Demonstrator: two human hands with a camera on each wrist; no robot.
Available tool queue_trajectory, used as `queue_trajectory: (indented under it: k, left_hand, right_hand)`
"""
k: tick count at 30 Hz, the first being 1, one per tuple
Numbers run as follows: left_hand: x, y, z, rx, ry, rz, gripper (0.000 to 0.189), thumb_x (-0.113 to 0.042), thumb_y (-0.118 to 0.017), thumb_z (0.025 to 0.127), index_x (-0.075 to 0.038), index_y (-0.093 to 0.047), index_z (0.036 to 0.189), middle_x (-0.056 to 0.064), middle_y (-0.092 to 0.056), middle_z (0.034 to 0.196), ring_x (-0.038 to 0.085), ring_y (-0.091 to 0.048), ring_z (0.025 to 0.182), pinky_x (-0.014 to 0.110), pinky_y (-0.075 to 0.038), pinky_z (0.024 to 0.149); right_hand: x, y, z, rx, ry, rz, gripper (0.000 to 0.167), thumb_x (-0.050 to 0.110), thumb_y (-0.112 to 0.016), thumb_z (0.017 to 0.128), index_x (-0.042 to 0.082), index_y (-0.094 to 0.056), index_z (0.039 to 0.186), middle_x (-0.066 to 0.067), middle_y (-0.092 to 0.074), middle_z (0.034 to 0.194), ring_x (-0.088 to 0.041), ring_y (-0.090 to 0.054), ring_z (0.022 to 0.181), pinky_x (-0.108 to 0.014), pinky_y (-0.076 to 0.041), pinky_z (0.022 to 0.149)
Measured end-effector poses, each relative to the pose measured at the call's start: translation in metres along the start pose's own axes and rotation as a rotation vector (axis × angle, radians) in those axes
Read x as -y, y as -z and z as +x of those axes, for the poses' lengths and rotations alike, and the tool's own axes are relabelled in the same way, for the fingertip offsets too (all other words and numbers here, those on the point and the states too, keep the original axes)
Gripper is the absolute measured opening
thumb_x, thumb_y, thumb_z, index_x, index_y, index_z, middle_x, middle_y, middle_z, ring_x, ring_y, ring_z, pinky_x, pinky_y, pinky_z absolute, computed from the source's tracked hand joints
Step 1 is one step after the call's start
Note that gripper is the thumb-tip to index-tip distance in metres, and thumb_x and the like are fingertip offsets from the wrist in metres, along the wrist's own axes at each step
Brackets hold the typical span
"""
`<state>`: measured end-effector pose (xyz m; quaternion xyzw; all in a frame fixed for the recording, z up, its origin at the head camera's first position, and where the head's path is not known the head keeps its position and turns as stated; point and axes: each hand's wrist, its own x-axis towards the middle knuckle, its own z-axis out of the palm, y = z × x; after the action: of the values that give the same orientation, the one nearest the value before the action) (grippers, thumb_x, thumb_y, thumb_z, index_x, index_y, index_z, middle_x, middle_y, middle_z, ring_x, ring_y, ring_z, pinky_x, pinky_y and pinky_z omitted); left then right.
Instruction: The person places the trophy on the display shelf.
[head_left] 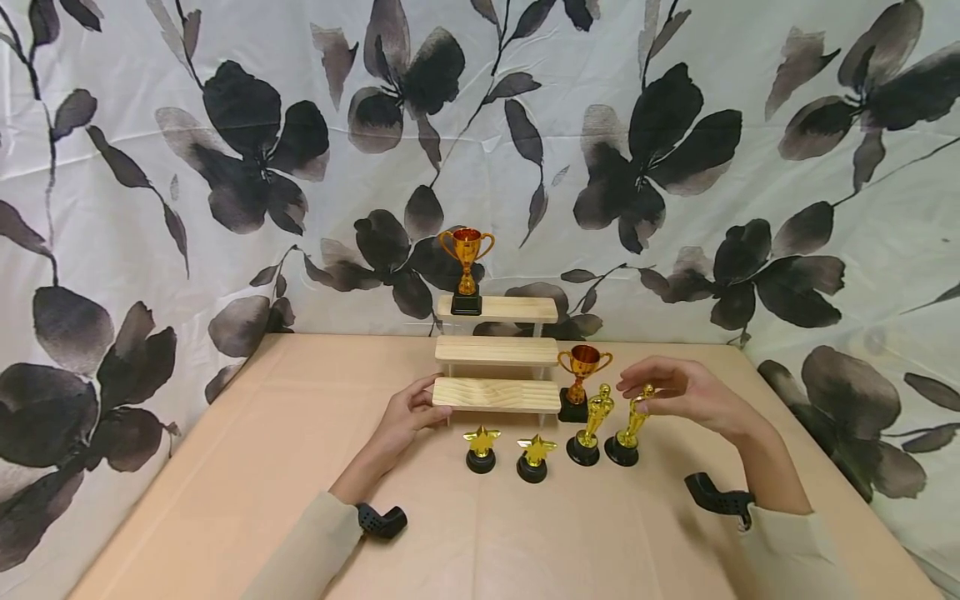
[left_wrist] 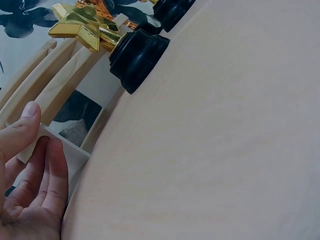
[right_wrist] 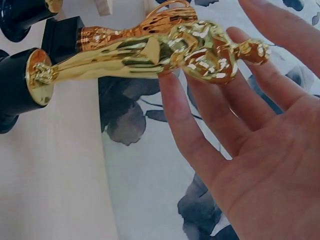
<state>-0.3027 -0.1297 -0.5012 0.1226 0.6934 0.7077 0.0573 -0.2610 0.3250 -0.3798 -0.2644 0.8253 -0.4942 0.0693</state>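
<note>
A three-tier wooden display stand (head_left: 495, 396) with pale side supports sits at the middle back of the table. At its left end my left hand (head_left: 401, 421) pinches the side support (left_wrist: 70, 150) between thumb and fingers. My right hand (head_left: 686, 396) is beside the upper part of the right gold figurine trophy (head_left: 630, 432), which stands upright on its black base. In the right wrist view its extended fingers (right_wrist: 200, 120) lie behind the gold figure (right_wrist: 200, 52), with the thumb apart; whether they touch it I cannot tell. Another figurine trophy (head_left: 597, 410) stands just left.
One cup trophy (head_left: 467, 250) stands on the top tier's left end. Another cup trophy (head_left: 576, 392) is on the table at the stand's right. Two star trophies (head_left: 481, 446) stand before the stand. Floral cloth (head_left: 487, 150) hangs behind the table (head_left: 540, 542).
</note>
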Motion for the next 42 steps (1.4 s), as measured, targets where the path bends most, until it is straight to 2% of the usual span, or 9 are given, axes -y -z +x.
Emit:
queue_trajectory:
  k: [5, 9, 12, 18, 22, 26, 34, 42]
  left_hand:
    - [0.0, 0.0, 0.0, 0.003, -0.003, 0.006, 0.075, -0.004, -0.078, 0.091, 0.0, -0.04, 0.156, 0.002, -0.069, 0.1, 0.011, -0.069, 0.086, 0.025, -0.062, 0.076]
    - [0.0, 0.001, 0.0, -0.006, 0.0, 0.001, 0.074, -0.003, -0.077, 0.091, 0.0, -0.041, 0.155, 0.002, -0.069, 0.099, 0.01, -0.069, 0.086, 0.025, -0.062, 0.075]
    - [0.001, 0.001, 0.0, -0.009, 0.006, -0.004, 0.074, -0.002, -0.077, 0.09, -0.002, -0.042, 0.155, 0.003, -0.069, 0.099, 0.011, -0.07, 0.086, 0.025, -0.062, 0.075]
    - [0.0, 0.001, 0.0, -0.006, 0.001, -0.004, 0.074, -0.002, -0.077, 0.09, -0.002, -0.042, 0.155, 0.004, -0.069, 0.101, 0.012, -0.07, 0.086, 0.026, -0.062, 0.076]
    - [0.0, 0.001, 0.0, -0.007, 0.009, -0.008, 0.074, -0.003, -0.078, 0.09, -0.004, -0.043, 0.155, 0.005, -0.069, 0.101, 0.012, -0.07, 0.087, 0.026, -0.062, 0.076]
    - [0.0, 0.001, 0.002, 0.0, 0.004, -0.01, 0.074, -0.003, -0.077, 0.091, -0.003, -0.041, 0.156, 0.004, -0.069, 0.101, 0.012, -0.07, 0.086, 0.026, -0.062, 0.076]
    - [0.001, 0.001, 0.002, 0.005, -0.001, -0.009, 0.074, -0.002, -0.077, 0.09, -0.001, -0.041, 0.156, 0.002, -0.069, 0.099, 0.011, -0.069, 0.084, 0.025, -0.062, 0.075]
    - [0.001, 0.001, 0.001, 0.004, -0.005, -0.002, 0.075, -0.002, -0.077, 0.09, -0.001, -0.041, 0.156, 0.002, -0.069, 0.099, 0.011, -0.069, 0.084, 0.025, -0.062, 0.075]
  right_hand:
    - [-0.011, 0.0, 0.001, 0.044, -0.005, 0.014, 0.04, 0.004, -0.073, 0.093, 0.001, -0.062, 0.131, -0.008, -0.074, 0.121, -0.012, -0.073, 0.106, -0.03, -0.063, 0.085]
    - [-0.022, 0.0, 0.003, 0.09, 0.0, 0.05, 0.039, 0.001, -0.071, 0.094, -0.002, -0.062, 0.131, -0.011, -0.073, 0.121, -0.015, -0.073, 0.108, -0.029, -0.063, 0.087]
    - [-0.029, 0.0, 0.003, 0.116, -0.007, 0.069, 0.039, 0.0, -0.071, 0.093, -0.005, -0.061, 0.131, -0.006, -0.074, 0.119, -0.017, -0.073, 0.108, -0.029, -0.062, 0.088]
    - [-0.04, 0.001, 0.002, 0.156, -0.036, 0.042, 0.04, 0.003, -0.073, 0.093, -0.008, -0.06, 0.13, -0.001, -0.076, 0.116, -0.024, -0.073, 0.107, -0.027, -0.059, 0.089]
    - [-0.046, 0.001, 0.002, 0.197, -0.048, 0.053, 0.037, 0.002, -0.072, 0.093, -0.006, -0.062, 0.127, -0.011, -0.076, 0.117, -0.028, -0.073, 0.109, -0.026, -0.057, 0.091]
    - [-0.052, 0.0, 0.002, 0.209, -0.075, 0.074, 0.033, 0.001, -0.072, 0.092, -0.008, -0.064, 0.123, -0.022, -0.074, 0.118, -0.023, -0.073, 0.106, -0.025, -0.057, 0.091]
    - [-0.064, -0.004, 0.003, 0.172, -0.153, 0.083, 0.034, 0.005, -0.076, 0.091, -0.01, -0.067, 0.12, -0.03, -0.071, 0.119, -0.017, -0.074, 0.104, -0.023, -0.057, 0.092]
    - [-0.074, -0.008, 0.005, 0.189, -0.168, 0.068, 0.032, 0.007, -0.075, 0.091, -0.007, -0.07, 0.12, -0.029, -0.071, 0.121, -0.013, -0.073, 0.106, -0.019, -0.053, 0.095]
